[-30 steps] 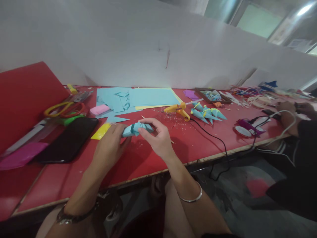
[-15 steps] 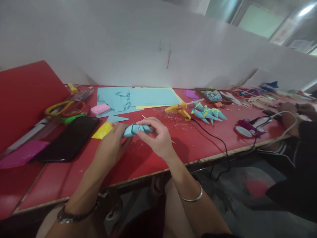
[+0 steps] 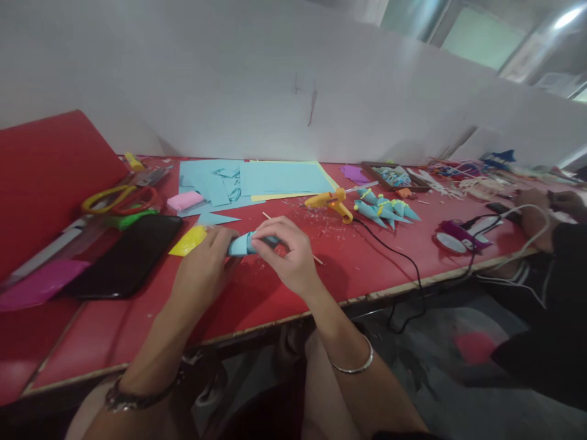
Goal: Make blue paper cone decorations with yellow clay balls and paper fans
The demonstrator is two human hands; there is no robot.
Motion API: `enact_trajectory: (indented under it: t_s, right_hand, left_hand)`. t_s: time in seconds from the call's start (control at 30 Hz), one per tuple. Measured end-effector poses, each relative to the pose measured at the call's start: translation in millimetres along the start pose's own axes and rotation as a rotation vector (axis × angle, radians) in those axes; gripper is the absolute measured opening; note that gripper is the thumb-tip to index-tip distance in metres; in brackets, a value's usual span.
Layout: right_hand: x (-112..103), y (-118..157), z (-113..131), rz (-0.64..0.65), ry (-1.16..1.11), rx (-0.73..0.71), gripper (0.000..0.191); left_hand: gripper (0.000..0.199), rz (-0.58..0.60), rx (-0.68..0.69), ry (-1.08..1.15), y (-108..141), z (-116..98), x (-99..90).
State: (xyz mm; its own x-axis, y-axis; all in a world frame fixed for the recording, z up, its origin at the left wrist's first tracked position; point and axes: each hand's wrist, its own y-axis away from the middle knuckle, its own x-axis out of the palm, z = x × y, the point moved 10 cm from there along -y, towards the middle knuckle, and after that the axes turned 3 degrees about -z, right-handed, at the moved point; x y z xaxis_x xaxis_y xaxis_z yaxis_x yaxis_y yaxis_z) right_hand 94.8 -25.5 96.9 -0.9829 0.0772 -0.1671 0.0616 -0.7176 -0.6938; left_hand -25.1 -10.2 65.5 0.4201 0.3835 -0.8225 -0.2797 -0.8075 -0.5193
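Observation:
A rolled piece of light blue paper (image 3: 238, 245) is held between my two hands above the red table (image 3: 261, 293). My left hand (image 3: 208, 256) grips its left end, fingers wrapped round it. With thumb and index finger, my right hand (image 3: 288, 247) pinches the paper near its middle, hiding part of the right end. A thin wooden stick (image 3: 317, 260) lies behind and beside my right hand. Just beyond my left hand is a yellow packet (image 3: 188, 240). A pointed blue paper piece (image 3: 217, 219) lies past both hands.
A yellow glue gun (image 3: 330, 200) with a black cord lies right of centre, next to several blue paper cones (image 3: 385, 211). Blue sheets (image 3: 284, 177) lie along the wall. Scissors (image 3: 110, 200) and a black phone (image 3: 131, 260) are at left. Another person's hand (image 3: 534, 208) is far right.
My right hand's fingers have closed in over the blue paper, covering more of its middle and right end. My left hand has stayed nearly in place.

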Motion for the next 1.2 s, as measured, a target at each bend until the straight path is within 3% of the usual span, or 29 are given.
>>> enact_trajectory:
  t_s: [0.3, 0.43, 0.6, 0.97, 1.2]
  right_hand:
    - [1, 1, -2, -0.006, 0.062, 0.031, 0.006]
    - [4, 2, 0, 0.031, 0.029, 0.011, 0.003]
    - [8, 3, -6, 0.085, -0.001, 0.054, 0.003]
    - [16, 3, -5, 0.129, 0.009, 0.039, 0.005]
    - [10, 2, -3, 0.057, -0.001, 0.014, 0.007]
  left_hand:
    - [0.010, 0.009, -0.001, 0.119, -1, -2, -2.9]
    - [0.012, 0.165, 0.019, 0.315, 1, -3, 7.8]
    - [0.024, 0.349, -0.064, 0.413, 8, 4, 20.8]
    - [0.017, 0.315, -0.112, 0.451, 7, 11, 26.7]
    - [0.018, 0.241, -0.076, 0.419, 3, 10, 19.4]
